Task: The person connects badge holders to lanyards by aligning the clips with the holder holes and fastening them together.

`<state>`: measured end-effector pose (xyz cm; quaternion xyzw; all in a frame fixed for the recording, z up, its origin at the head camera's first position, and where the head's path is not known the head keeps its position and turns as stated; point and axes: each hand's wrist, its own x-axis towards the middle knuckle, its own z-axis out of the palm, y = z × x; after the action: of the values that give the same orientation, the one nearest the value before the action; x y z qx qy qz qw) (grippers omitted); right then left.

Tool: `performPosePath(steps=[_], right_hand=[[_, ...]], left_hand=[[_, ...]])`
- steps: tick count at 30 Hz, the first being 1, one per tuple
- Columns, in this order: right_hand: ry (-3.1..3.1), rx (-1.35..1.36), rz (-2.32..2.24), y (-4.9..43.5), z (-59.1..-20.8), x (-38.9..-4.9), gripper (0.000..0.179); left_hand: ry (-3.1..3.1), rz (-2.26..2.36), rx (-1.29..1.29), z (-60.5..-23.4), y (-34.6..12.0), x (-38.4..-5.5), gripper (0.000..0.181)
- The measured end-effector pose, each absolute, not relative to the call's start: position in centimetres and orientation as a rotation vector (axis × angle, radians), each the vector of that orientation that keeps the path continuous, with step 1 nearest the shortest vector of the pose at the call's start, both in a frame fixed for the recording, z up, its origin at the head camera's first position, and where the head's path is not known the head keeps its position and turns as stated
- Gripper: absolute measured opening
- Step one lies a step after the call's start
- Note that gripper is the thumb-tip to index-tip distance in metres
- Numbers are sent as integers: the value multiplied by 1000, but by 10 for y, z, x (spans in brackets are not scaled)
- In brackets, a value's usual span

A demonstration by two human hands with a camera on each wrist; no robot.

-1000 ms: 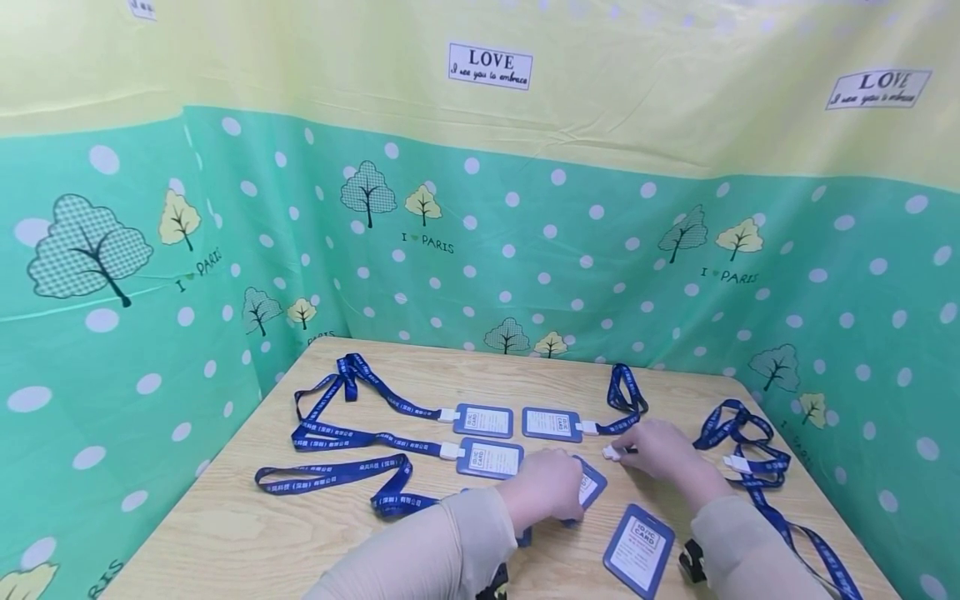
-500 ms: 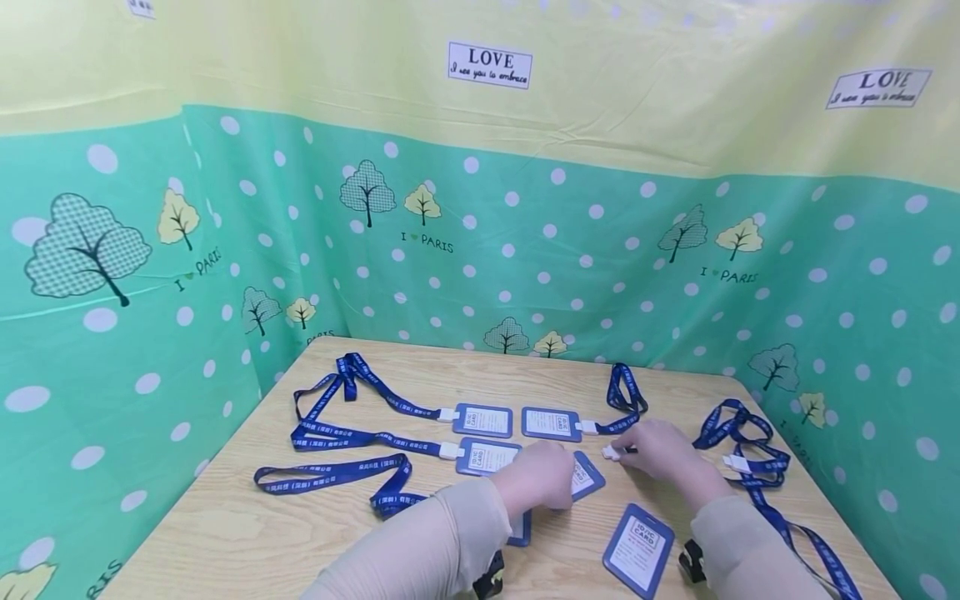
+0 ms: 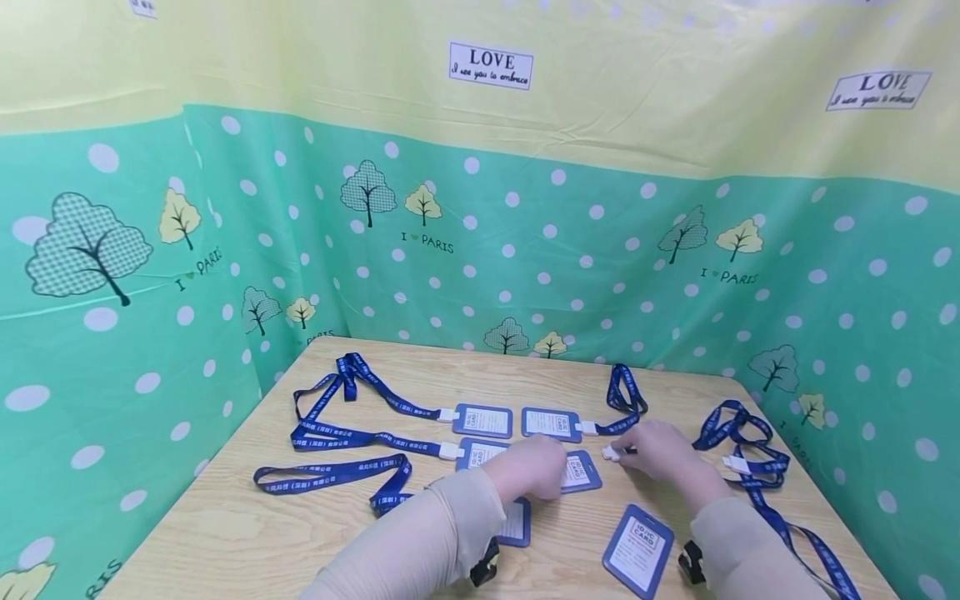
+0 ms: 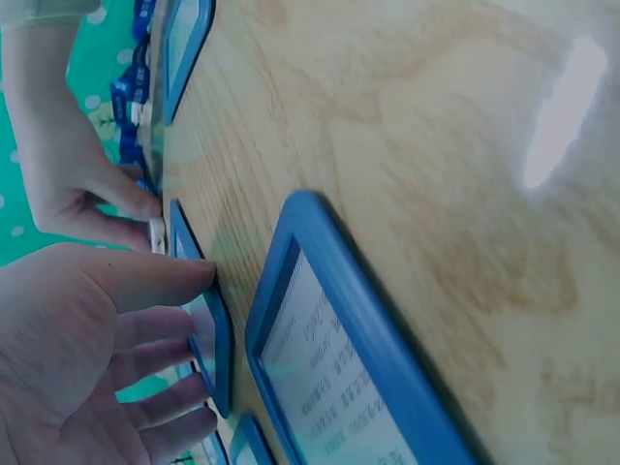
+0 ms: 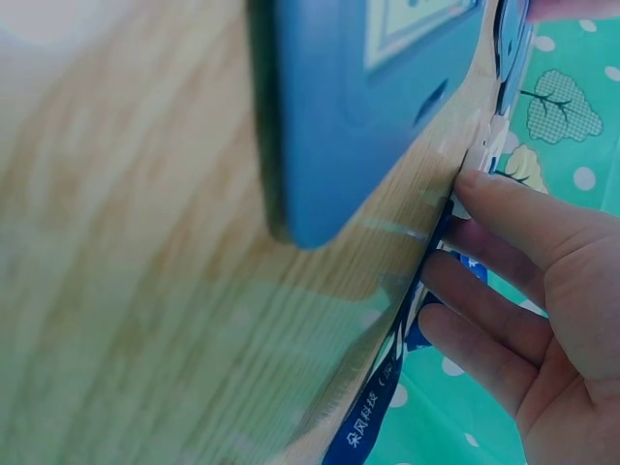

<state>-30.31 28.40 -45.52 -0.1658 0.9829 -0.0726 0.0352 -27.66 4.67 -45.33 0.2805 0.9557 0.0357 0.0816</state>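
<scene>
My left hand (image 3: 532, 468) grips a blue-framed ID card holder (image 3: 581, 472) at its left part, thumb on the near edge in the left wrist view. This holder lies nearly sideways on the table, its slotted end to the right. Just right of it, my right hand (image 3: 660, 450) pinches the white clip (image 3: 611, 454) of a dark blue lanyard (image 5: 373, 412). A small gap separates clip and holder. Another card holder (image 3: 639, 550) lies loose in front of the right hand. Beneath the left forearm a further card holder (image 3: 517, 523) is partly hidden.
On the left, several lanyards (image 3: 330, 479) stretch across the wooden table (image 3: 225, 533), two ending at card holders (image 3: 483, 421). A finished-looking holder with lanyard (image 3: 551, 423) lies at the back. More lanyards (image 3: 738, 433) bunch at the right edge. A patterned curtain (image 3: 480, 250) surrounds the table.
My left hand has shifted left and slightly up, turning the card holder from a slant to nearly level. The right hand has stayed in place with the clip.
</scene>
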Motion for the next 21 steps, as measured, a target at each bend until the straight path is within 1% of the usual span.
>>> performPosePath(steps=[3, 7, 15, 21], right_hand=[[3027, -508, -219, 284, -456, -302, 20], [3030, -511, -211, 284, -457, -302, 21], [3028, -504, -207, 283, -456, -302, 21], [3022, -494, -226, 282, -453, -302, 22]], left_hand=[[2839, 152, 797, -453, 45, -278, 18], [2811, 197, 814, -453, 41, -282, 24], [2764, 266, 876, -457, 32, -297, 48], [2740, 301, 882, -457, 29, -302, 55]])
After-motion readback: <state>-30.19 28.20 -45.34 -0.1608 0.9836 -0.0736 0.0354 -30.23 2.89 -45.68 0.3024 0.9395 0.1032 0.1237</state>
